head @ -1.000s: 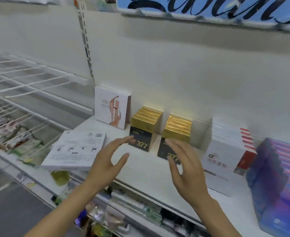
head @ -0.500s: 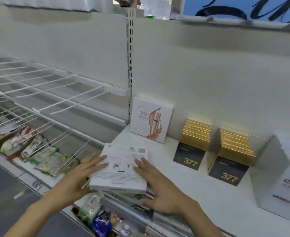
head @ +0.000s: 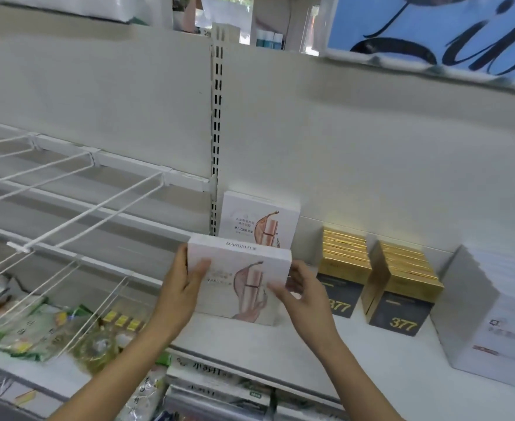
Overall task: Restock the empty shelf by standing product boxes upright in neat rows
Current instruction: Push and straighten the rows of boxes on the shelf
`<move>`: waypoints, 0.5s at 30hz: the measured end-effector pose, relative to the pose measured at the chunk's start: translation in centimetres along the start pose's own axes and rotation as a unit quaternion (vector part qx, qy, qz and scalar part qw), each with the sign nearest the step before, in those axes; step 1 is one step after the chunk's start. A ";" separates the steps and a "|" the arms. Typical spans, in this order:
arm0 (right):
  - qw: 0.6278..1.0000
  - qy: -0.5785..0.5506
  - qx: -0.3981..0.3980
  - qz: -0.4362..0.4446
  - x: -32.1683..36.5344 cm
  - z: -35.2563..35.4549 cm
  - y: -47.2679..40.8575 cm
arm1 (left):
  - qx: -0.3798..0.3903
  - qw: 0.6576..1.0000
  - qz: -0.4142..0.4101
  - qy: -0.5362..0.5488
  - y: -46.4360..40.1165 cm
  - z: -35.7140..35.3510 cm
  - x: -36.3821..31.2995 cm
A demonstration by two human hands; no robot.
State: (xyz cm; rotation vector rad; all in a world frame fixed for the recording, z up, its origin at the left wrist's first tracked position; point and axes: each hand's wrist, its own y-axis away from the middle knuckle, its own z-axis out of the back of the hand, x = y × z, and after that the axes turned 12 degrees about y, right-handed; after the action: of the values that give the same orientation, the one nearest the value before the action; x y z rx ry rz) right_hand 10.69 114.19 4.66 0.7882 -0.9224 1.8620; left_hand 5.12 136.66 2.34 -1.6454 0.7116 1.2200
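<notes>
Left hand (head: 186,284) and right hand (head: 303,291) grip sides of white MARUBI box (head: 241,278), upright on white shelf (head: 371,360), just before matching box (head: 260,220); gold-topped 377 boxes (head: 401,287) at right.

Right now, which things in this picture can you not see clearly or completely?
- Head view: held white box, bottom right corner hidden by right hand.
- Rear white box, lower part hidden by the held box.
- Left 377 box, partly behind the right hand.
- Blue sign, cut by the frame edge.
</notes>
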 end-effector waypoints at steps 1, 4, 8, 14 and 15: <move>1.000 0.006 -0.005 -0.018 -0.3 -0.5 -0.4 | 0.016 1.000 0.013 0.022 -0.7 -0.5 0.4; 0.997 0.039 -0.001 -0.062 -1.5 -2.2 -0.9 | 0.051 0.997 0.045 0.028 -1.9 -0.6 1.8; 0.993 0.050 -0.053 -0.092 -2.1 -3.7 -2.2 | 0.062 0.997 0.056 0.003 -5.0 -0.7 2.9; 0.977 0.130 -0.096 -0.143 -1.6 -4.8 -5.4 | 0.040 0.995 -0.027 -0.092 -8.0 -4.1 4.1; 0.980 0.111 -0.081 -0.141 -1.5 -4.7 -5.5 | 0.028 0.995 -0.026 -0.092 -8.0 -4.2 4.6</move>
State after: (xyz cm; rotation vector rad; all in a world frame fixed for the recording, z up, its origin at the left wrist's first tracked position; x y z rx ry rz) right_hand 15.52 119.31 2.53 0.5666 -0.7649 1.5681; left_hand 15.20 136.30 1.05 -1.4734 0.5802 1.2841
